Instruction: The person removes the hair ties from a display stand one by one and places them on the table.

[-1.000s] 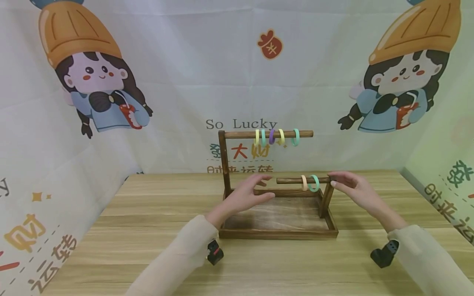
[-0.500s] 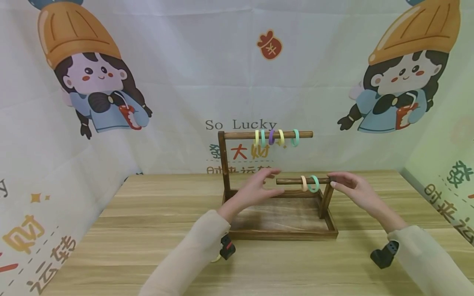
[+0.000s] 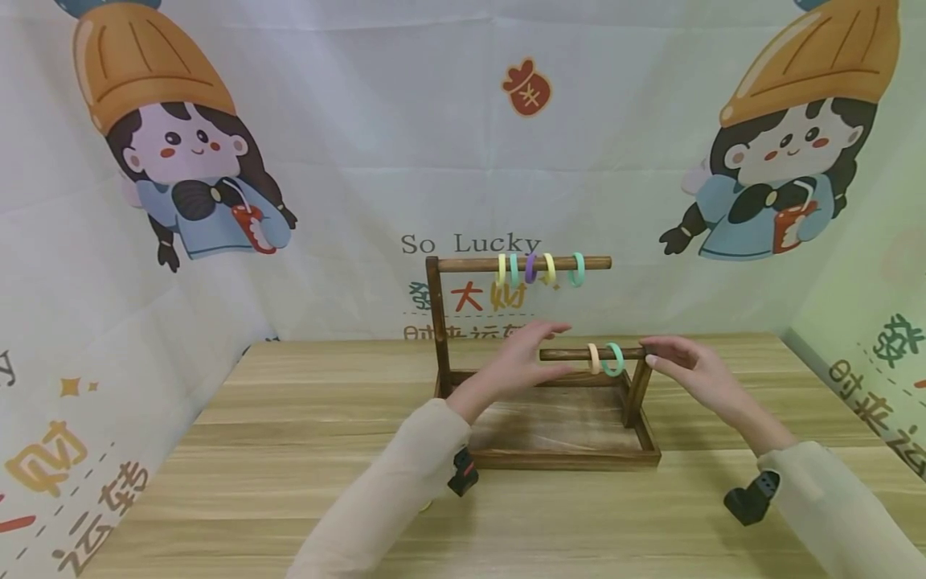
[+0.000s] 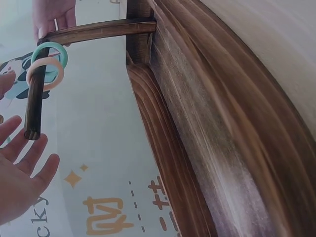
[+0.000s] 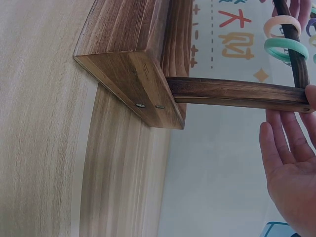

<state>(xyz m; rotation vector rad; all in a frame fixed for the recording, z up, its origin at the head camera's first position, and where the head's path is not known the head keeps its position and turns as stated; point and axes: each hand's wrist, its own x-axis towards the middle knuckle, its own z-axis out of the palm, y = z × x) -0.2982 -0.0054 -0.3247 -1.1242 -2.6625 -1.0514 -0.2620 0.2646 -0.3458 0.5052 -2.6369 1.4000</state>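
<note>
A dark wooden rack [image 3: 564, 460] with a tray base carries two horizontal rods. On the lower rod [image 3: 567, 354] hang a peach ring [image 3: 594, 359] and a mint-green ring [image 3: 613, 359]. My left hand [image 3: 522, 359] is around the lower rod's free end, thumb below and fingers above, short of the peach ring; its fingers [image 4: 30, 157] are spread in the left wrist view. At the other end, my right hand [image 3: 690, 366] pinches the top of the short post [image 5: 237, 93], with thumb on the near side and fingers behind.
Several rings, among them a purple ring [image 3: 531, 268], hang on the upper rod [image 3: 463, 264]. A sliver of a yellowish ring [image 3: 425, 507] shows on the table [image 3: 289, 418] beside my left sleeve. A printed cloth [image 3: 362, 161] stands behind the table.
My left hand has moved right and slightly up, from left of the lower rod to around its free end. My right hand stays at the short post, and the rings have not moved.
</note>
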